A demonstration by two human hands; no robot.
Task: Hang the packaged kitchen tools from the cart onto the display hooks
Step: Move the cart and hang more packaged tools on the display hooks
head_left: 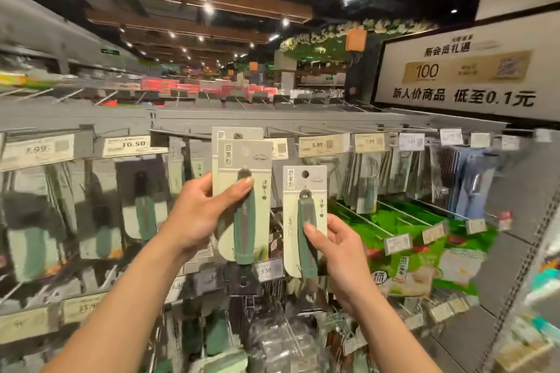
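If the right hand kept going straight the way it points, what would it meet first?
Probably the yellowish 5.99 price label, straight above the green-handled carded tool that the right hand holds. Depth is unclear.

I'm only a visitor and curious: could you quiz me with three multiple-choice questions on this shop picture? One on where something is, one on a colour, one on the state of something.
1. Where is the big white sign with "100" on it?
A) upper right
B) lower left
C) bottom centre

2. What colour is the tool handle in the pack held by the right hand?
A) red
B) green
C) yellow

3. That pack's hanging hole is:
A) threaded on a hook
B) torn open
C) free, off any hook

Answers:
1 A: the sign fills the picture's upper right corner.
2 B: the handle is dark green against the pale card.
3 C: the round hole shows whole, with no hook through it, while the hand holds the pack up in front of the display.
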